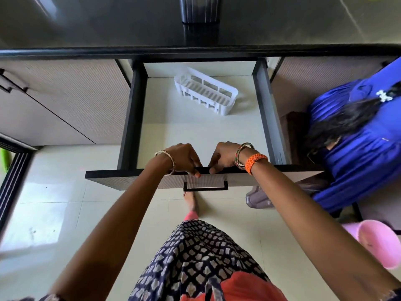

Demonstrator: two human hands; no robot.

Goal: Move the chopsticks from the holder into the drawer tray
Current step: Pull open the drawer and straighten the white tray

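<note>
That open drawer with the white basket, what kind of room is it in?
Most likely a home kitchen: a glossy black stone countertop runs above beige ribbed cabinet fronts, and a dark ribbed utensil holder stands on it.

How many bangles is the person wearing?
3 that I can count: one gold bangle on the left wrist, and a green-red bangle and an orange band on the right. More may be hidden.

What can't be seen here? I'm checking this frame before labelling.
- Holder: head view, top cut off by the frame edge; chopsticks not visible.
- Tray: looks empty, though its near wall hides part of the floor.
- Left hand, right hand: fingertips curl over the drawer front.
</note>
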